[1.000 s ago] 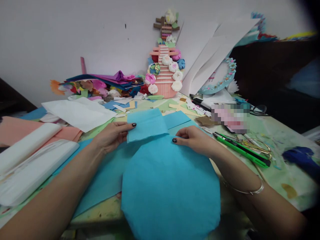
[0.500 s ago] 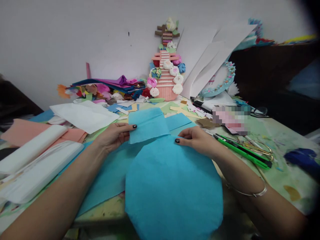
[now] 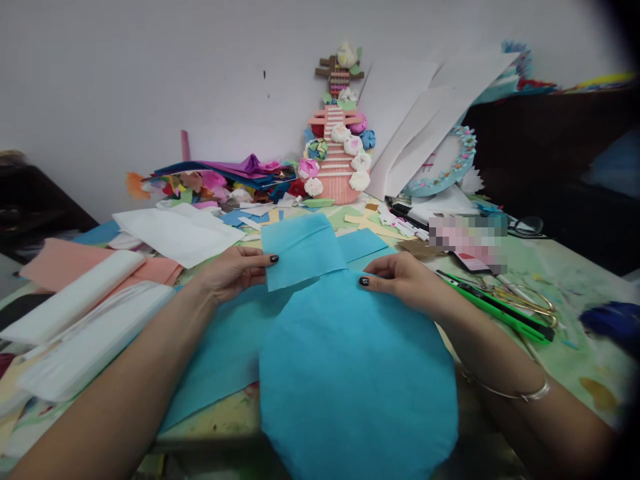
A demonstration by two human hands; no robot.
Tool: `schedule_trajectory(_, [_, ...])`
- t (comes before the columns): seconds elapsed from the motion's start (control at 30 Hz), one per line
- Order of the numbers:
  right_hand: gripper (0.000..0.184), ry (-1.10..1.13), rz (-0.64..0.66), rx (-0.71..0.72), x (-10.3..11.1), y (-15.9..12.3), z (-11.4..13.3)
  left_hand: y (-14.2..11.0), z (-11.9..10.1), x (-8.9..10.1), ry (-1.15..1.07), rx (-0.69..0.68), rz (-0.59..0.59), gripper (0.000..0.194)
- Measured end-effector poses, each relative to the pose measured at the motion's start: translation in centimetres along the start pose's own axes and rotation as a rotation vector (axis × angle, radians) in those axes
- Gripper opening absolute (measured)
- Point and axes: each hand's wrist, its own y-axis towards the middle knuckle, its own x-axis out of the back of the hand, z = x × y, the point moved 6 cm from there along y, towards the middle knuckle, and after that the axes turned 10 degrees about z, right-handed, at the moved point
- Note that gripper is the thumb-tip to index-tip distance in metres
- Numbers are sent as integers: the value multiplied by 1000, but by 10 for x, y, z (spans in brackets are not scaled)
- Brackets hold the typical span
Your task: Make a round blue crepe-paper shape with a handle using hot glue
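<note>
Paper-strewn table (image 3: 570, 263), white rolls (image 3: 77, 297) left, cutter (image 3: 500, 309) right, hands (image 3: 237, 275) pinching blue square (image 3: 305, 252) and disc (image 3: 357, 380)

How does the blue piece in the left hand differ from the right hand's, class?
The rectangular piece is smaller and cornered; the rounded piece is larger and curved. The left hand holds the rectangular piece at its side; the right hand holds the rounded piece near its top. Both are blue.

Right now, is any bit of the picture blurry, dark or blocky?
Head view: squares cover part of the pink thing, the top right corner goes black, and the dark blue bundle looks soft; head view, too: the left hand looks sharper.
</note>
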Motion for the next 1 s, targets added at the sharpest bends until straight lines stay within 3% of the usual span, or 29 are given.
schedule_trajectory(0.33, [33,-97,-44,2,1,-1,3,-3,-4,-1,24,-37,23,28])
schedule_trajectory(0.5, [32,-142,-8,-5,-5,5,-3,-2,-31,-16,-29,-216,-4,23])
schedule_trajectory(0.63, [32,-135,48,-11,-11,7,-5,8,-67,-49,24,-293,42,9])
schedule_trajectory(0.73, [32,-123,60,4,-13,9,-5,19,-91,-83,188,-338,116,7])
schedule_trajectory(1.0, [29,-80,44,22,-16,14,-7,38,-103,-155,606,-410,217,17])
